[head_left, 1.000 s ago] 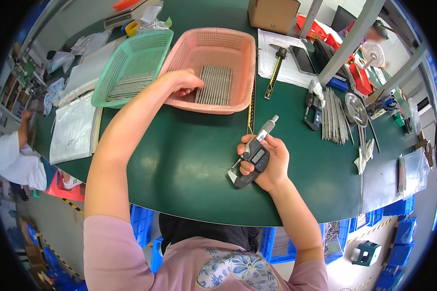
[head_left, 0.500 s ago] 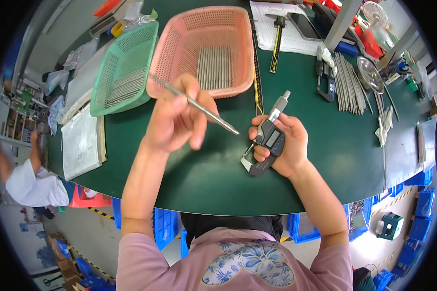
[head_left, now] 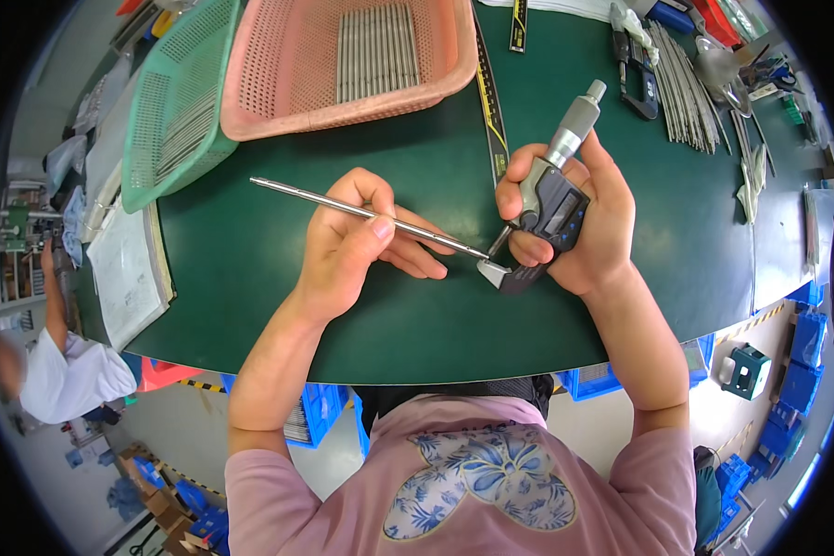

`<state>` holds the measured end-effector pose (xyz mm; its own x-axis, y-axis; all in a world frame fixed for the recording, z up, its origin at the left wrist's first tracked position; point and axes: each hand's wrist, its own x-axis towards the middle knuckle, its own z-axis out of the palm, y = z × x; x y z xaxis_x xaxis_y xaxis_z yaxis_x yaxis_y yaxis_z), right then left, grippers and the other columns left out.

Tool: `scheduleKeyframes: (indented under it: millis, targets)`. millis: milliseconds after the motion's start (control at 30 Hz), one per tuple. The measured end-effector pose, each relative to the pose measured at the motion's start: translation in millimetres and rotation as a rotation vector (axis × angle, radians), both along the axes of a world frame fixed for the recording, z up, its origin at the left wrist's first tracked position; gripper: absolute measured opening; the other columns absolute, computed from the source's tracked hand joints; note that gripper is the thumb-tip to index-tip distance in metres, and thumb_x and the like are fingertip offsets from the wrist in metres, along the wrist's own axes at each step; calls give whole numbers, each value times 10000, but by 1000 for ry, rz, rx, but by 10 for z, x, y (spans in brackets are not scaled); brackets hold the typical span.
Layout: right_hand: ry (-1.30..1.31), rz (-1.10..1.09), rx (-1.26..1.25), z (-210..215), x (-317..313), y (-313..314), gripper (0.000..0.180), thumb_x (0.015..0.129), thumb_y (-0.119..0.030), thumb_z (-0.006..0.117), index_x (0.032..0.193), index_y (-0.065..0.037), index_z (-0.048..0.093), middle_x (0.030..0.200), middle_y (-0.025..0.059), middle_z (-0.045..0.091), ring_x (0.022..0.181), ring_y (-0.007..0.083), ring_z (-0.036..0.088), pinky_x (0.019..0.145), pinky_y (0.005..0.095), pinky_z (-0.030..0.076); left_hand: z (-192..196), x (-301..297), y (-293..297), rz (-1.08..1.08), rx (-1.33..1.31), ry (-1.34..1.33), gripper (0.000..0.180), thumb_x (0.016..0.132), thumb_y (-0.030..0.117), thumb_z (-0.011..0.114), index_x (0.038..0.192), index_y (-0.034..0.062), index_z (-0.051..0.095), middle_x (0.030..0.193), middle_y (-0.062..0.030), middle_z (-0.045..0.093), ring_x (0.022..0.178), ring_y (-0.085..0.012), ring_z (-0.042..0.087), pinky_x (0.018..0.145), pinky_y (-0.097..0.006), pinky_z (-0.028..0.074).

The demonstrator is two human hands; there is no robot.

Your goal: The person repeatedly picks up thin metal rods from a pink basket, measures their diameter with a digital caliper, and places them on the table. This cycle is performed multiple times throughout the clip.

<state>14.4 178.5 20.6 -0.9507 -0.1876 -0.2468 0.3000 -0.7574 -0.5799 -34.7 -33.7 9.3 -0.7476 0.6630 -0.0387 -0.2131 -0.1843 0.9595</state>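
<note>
A thin metal rod [head_left: 315, 196] is pinched between the thumb and fingers of my left hand [head_left: 347, 246]. Its right tip lies at the jaws of a digital micrometer [head_left: 549, 208], between anvil and spindle; whether both faces touch it I cannot tell. My right hand [head_left: 598, 222] is wrapped round the micrometer's frame, thumb and fingertips near the silver thimble, which points up and away. Beyond my left hand stands a pink basket [head_left: 334, 116] with a row of similar metal rods [head_left: 377, 51] in it. A green basket [head_left: 139, 176] to its left holds more rods [head_left: 187, 134].
A ruler [head_left: 491, 107] lies behind the micrometer on the green table [head_left: 417, 343]. At the right are a second micrometer [head_left: 638, 74], a pile of thin rods [head_left: 684, 88] and a metal dish [head_left: 721, 74]. Papers [head_left: 130, 278] lie at the left, where another person [head_left: 69, 371] sits.
The rod has swung flatter and its tip has come into the micrometer's jaws. My right hand has raised the micrometer slightly. The whole view has shifted, with the baskets now higher in it.
</note>
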Motion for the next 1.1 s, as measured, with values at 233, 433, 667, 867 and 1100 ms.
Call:
scheduleKeyframes:
  millis: [233, 433, 667, 867, 1100]
  targets:
    - [-15, 59, -26, -25, -5, 5, 643, 851, -549, 216, 865, 21, 512, 695, 160, 555, 374, 157, 415, 370, 244, 366, -40, 22, 1, -22, -16, -14, 188, 861, 205, 432, 855, 75, 296, 809, -298, 581, 587, -305, 627, 505, -332, 544]
    - [-7, 55, -41, -28, -5, -12, 649, 835, -566, 250, 858, 22, 523, 691, 163, 564, 378, 153, 431, 366, 231, 370, -54, 26, -9, -34, -31, -11, 202, 866, 219, 441, 853, 72, 303, 807, -293, 583, 580, -298, 626, 494, -326, 541]
    - [-11, 20, 120, -18, -10, 6, 638, 817, -585, 327, 792, 15, 543, 639, 139, 571, 372, 137, 435, 353, 222, 363, -72, 10, 9, -54, -43, -9, 215, 864, 230, 446, 859, 67, 306, 815, -303, 576, 590, -294, 627, 493, -320, 540]
    - [-19, 29, 84, 17, 0, -13, 631, 816, -588, 321, 792, 2, 543, 647, 135, 578, 378, 131, 429, 348, 219, 339, -87, 94, 78, -30, 135, -137, 228, 841, 165, 527, 843, 57, 326, 810, -217, 587, 621, -227, 627, 510, -269, 528]
    - [34, 44, 87, 22, 21, -11, 650, 813, -599, 304, 797, 5, 543, 648, 126, 582, 382, 134, 435, 356, 217, 350, -50, 229, 209, -65, -3, -196, 173, 809, 74, 586, 881, -2, 448, 806, -112, 576, 696, -161, 612, 580, -241, 523]
